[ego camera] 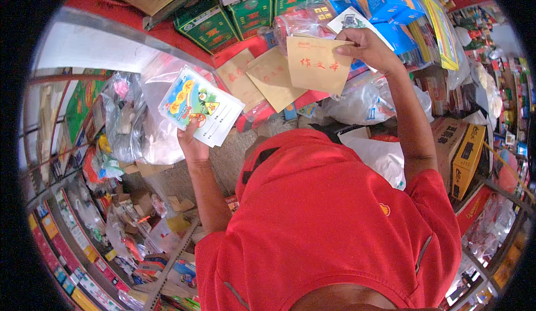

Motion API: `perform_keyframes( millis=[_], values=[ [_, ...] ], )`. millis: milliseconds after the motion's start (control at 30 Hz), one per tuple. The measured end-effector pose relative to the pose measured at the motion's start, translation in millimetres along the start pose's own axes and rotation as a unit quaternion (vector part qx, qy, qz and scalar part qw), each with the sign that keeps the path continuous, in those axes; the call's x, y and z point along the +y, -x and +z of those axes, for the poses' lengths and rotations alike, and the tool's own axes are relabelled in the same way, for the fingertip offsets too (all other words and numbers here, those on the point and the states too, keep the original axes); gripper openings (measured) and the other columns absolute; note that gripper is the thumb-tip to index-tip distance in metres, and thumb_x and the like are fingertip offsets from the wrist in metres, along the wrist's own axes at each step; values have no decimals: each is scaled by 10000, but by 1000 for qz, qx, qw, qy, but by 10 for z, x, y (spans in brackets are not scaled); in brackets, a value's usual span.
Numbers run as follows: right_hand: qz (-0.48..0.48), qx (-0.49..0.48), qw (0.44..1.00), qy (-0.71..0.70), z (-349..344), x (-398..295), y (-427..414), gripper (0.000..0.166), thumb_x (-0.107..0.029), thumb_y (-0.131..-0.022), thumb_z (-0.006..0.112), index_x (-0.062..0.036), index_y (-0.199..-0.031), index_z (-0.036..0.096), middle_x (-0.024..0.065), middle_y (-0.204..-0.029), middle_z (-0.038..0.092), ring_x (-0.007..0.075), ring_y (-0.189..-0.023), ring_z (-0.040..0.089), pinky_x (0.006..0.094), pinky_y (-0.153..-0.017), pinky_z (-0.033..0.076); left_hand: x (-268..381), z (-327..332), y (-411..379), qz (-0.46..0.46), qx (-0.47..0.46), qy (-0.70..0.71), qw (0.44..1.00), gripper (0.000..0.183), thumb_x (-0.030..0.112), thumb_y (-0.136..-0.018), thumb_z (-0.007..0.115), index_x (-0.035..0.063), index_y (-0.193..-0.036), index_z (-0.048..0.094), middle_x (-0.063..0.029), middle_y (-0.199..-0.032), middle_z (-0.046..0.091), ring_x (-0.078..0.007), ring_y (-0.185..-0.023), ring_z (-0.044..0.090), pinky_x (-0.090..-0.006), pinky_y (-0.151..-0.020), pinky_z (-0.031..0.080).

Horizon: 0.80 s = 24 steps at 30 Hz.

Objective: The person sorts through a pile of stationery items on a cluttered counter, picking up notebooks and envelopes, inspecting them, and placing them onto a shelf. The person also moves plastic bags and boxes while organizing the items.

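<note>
My left hand grips a small stack of exercise books by its lower left edge. The top cover is white, with a colourful cartoon of birds and printed writing. Higher up and to the right, my right hand pinches a tan paper-covered exercise book at its upper right corner; red writing marks its front. Two more tan exercise books, a nearer one and a farther one, lie overlapping on a red surface between my hands. A white booklet with a drawing shows behind my right hand.
Green printed boxes line the back edge. Blue boxes are piled at the upper right, beside a stack with a yellow-edged booklet. Clear plastic bags and a cardboard carton sit at right. Packed shelves stand lower left.
</note>
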State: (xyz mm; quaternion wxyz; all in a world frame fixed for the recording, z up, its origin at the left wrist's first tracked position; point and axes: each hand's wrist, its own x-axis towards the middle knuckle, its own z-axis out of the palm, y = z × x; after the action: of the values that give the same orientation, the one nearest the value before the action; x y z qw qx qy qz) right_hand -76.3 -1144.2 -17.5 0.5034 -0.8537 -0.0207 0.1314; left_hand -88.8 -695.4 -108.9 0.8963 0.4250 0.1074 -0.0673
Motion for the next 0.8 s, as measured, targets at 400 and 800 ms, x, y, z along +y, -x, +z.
perform_keyframes(
  millis=[400,800],
  values=[
    [-129,-209,962,119,529,117,-923,228,-225,-840,622,-22,-941,602,35,-776,593,123,-748,552,278,-657,452,50,-337,374,46,81,23,995,441,-64,-786,562,-32,-1217,475,-154,-1161,565,-258,-1034,580,-410,-924,473],
    [-101,-73,881,457,1678,1283,-1902,206,-157,-815,510,-19,-946,588,200,-876,637,351,-872,620,457,-759,498,79,-308,450,38,84,-11,996,511,6,-756,623,-25,-1238,457,-137,-1168,560,-252,-1050,568,-409,-930,462]
  ],
)
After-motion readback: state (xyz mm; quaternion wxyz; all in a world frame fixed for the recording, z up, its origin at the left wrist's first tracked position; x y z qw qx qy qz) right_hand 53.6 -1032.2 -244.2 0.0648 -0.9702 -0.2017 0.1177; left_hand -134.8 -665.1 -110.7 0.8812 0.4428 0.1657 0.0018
